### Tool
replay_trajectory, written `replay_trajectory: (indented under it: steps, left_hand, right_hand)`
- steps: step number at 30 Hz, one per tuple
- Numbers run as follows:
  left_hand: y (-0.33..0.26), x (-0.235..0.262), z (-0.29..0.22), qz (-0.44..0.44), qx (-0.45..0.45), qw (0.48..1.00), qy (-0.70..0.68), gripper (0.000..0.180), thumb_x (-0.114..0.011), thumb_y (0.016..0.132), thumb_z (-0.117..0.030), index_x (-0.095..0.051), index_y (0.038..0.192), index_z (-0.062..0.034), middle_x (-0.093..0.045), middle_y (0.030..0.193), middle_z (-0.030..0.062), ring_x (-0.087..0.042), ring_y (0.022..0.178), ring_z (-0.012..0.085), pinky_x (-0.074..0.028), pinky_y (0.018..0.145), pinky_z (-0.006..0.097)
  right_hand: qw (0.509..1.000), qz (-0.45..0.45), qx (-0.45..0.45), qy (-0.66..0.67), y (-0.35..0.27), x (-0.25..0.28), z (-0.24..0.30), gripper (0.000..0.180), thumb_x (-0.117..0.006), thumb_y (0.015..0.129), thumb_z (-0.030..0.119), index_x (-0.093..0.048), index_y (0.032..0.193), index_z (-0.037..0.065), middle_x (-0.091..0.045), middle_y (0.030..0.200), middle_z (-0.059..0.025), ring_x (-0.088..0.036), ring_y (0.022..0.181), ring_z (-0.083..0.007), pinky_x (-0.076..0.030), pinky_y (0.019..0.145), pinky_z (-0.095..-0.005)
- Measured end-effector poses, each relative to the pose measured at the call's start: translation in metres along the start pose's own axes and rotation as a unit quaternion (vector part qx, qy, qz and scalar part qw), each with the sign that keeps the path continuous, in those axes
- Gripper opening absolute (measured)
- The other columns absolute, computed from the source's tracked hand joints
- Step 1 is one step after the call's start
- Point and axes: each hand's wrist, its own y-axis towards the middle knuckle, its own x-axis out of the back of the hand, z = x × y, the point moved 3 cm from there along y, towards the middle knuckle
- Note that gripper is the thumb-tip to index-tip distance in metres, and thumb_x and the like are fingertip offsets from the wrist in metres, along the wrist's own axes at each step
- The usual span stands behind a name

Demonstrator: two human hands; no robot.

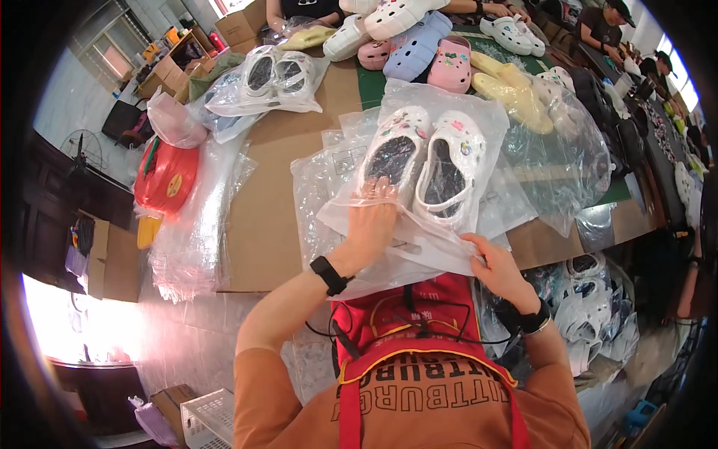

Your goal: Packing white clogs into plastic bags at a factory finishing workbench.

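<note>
A pair of white clogs [447,178] with small colourful charms lies side by side inside a clear plastic bag [486,123] on the table in front of me. My left hand [372,221] reaches into the bag's mouth, its fingers stretched out against the heel of the left clog. At the near right corner of the opening, my right hand [493,263] pinches the bag's edge between thumb and fingers. More flat clear bags [310,183] lie under the bagged pair.
White, blue and pink clogs [419,49] are heaped at the far side, with yellow ones [516,93] beside them. Another bagged white pair [273,75] sits far left, above a stack of plastic bags [191,243]. Bagged clogs [587,314] fill the lower right. Other people work beyond.
</note>
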Motion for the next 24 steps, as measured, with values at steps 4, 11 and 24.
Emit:
replay_trajectory:
  steps: [4,11,24]
  left_hand:
    - [0.010,-0.004,0.003,0.166,-0.073,0.983,-0.033,0.040,-0.050,0.079,-0.019,-0.050,0.114,0.0010,-0.044,0.126,0.0236,-0.035,0.123,0.0394,-0.029,0.094,0.059]
    - [0.028,-0.018,0.013,-0.038,-0.089,0.986,0.134,0.039,-0.050,0.080,-0.020,-0.050,0.119,-0.0100,-0.030,0.137,0.0237,-0.028,0.127,0.0423,-0.030,0.093,0.059]
    - [-0.017,-0.026,-0.039,-0.070,-0.169,0.983,-0.024,0.040,-0.055,0.076,-0.016,-0.052,0.114,-0.0025,-0.049,0.119,0.0210,-0.044,0.112,0.0391,-0.031,0.094,0.052]
  right_hand:
    - [1.000,0.015,-0.023,0.000,-0.001,0.004,0.003,0.042,-0.051,0.079,0.008,-0.046,0.120,0.015,-0.056,0.074,-0.0163,-0.057,0.065,-0.0341,-0.043,0.058,-0.0405]
    - [0.994,-0.007,0.082,-0.069,-0.004,0.001,0.002,0.044,-0.052,0.077,0.007,-0.046,0.120,0.013,-0.059,0.079,-0.0171,-0.057,0.070,-0.0354,-0.044,0.061,-0.0429]
    - [0.998,-0.020,-0.022,-0.055,-0.019,0.008,-0.006,0.042,-0.051,0.082,0.014,-0.044,0.123,0.014,-0.057,0.071,-0.0175,-0.057,0.068,-0.0356,-0.044,0.061,-0.0436]
